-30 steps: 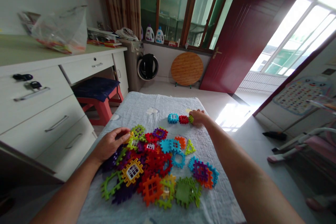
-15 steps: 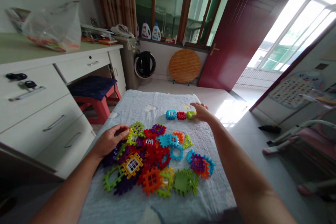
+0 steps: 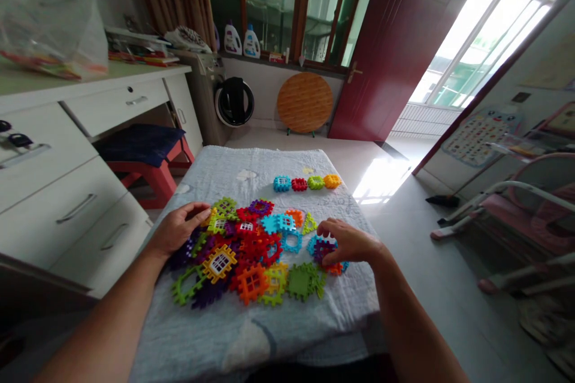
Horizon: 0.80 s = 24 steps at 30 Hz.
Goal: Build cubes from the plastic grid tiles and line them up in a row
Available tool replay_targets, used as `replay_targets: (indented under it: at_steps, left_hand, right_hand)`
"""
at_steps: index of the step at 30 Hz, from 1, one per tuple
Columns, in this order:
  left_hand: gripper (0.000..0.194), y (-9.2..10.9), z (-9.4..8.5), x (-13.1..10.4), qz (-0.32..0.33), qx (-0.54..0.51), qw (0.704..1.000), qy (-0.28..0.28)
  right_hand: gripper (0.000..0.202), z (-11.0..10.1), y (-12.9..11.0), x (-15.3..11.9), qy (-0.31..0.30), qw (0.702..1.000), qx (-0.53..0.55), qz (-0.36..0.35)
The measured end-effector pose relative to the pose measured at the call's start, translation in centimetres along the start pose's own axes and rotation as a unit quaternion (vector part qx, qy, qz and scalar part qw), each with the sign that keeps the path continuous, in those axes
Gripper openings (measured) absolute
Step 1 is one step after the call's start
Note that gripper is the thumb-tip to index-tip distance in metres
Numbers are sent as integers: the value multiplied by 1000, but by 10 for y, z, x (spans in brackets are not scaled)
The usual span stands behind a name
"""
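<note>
My left hand [image 3: 179,228] rests at the left side of a pile of plastic interlocking building blocks, fingers loosely bent and apart beside a yellow block [image 3: 212,215]. My right hand [image 3: 350,242] hovers over a smaller cluster at the right, its fingers spread around a purple block [image 3: 321,251]; whether they touch it is unclear. Farther back stand assembled cubes in a row: blue [image 3: 282,184], red [image 3: 299,184], green [image 3: 315,182] and orange-yellow [image 3: 332,181]. In the pile, a yellow window block [image 3: 220,263] and an orange one [image 3: 252,283] lie on top.
A pale blue cloth [image 3: 215,173] covers the low table. To the left are a white desk [image 3: 76,206] and a red stool [image 3: 157,182] with a dark cushion. A round wooden board [image 3: 305,102] leans at the back wall. A pink chair [image 3: 507,209] stands right.
My right hand has left the cube row and come back toward me, over the small cluster. The orange-yellow cube now shows at the row's right end. My left hand stays by the pile.
</note>
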<state>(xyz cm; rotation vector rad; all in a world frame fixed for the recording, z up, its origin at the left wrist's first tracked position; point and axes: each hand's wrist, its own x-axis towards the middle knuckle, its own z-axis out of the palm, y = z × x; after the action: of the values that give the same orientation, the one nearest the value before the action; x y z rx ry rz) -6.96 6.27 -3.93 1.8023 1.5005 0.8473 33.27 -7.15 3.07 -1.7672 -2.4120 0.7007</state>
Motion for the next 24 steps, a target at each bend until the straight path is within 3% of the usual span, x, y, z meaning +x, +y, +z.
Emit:
replay_targets:
  at_steps: [5,9,15,18,24]
  left_hand:
    - [51,4,0,-2,3,-29,1000,3]
    - [51,7,-1,-3,2,-28,1000,4]
    - [53,13,-2,-5,-2,-43,999,-2]
    - [55,15,-1,-5,-3,-47,999,2]
    - [54,13,0,-5,-5,-57,998,1]
  right_hand:
    - [48,12,-6,-3,5,1000,-21,-2]
    - [39,3,-5,4,34,999,5,-11]
    - [22,-11,27,36,108,980,152,64]
    - [33,-2,45,52,142,966,200,82]
    - [38,20,55,60,284,951,60,107]
